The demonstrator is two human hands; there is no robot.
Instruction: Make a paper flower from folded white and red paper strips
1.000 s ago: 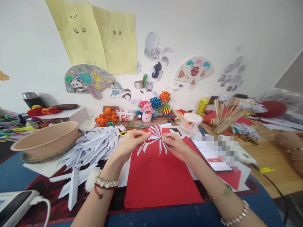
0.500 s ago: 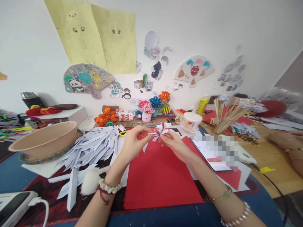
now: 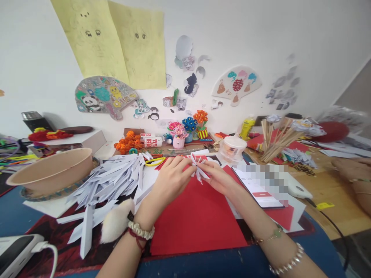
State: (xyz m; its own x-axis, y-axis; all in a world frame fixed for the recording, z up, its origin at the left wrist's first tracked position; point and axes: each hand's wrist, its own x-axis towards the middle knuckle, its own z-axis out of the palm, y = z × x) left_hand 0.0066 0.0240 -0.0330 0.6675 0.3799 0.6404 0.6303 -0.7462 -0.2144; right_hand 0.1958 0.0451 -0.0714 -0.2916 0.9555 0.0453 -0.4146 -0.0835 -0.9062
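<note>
Both my hands meet over a stack of red paper sheets point(image 3: 197, 220) in the middle of the table. My left hand point(image 3: 171, 179) and my right hand point(image 3: 218, 178) are closed on a small red-and-white folded paper star point(image 3: 198, 168), pinching it from either side. The star's spiky points stick out between my fingertips. A heap of white folded paper strips point(image 3: 113, 179) lies just left of my left hand.
A tan bowl point(image 3: 48, 170) stands at the left, a phone point(image 3: 262, 185) right of the red sheets, a clear lidded tub point(image 3: 234, 148) and wooden sticks point(image 3: 275, 141) behind. Yellow-handled scissors point(image 3: 155, 161) lie behind the strips. Another person's arm point(image 3: 355, 175) rests at the right edge.
The paper star has closed up from a wide fan into a smaller bunch, and both hands have drawn closer together around it and dropped slightly.
</note>
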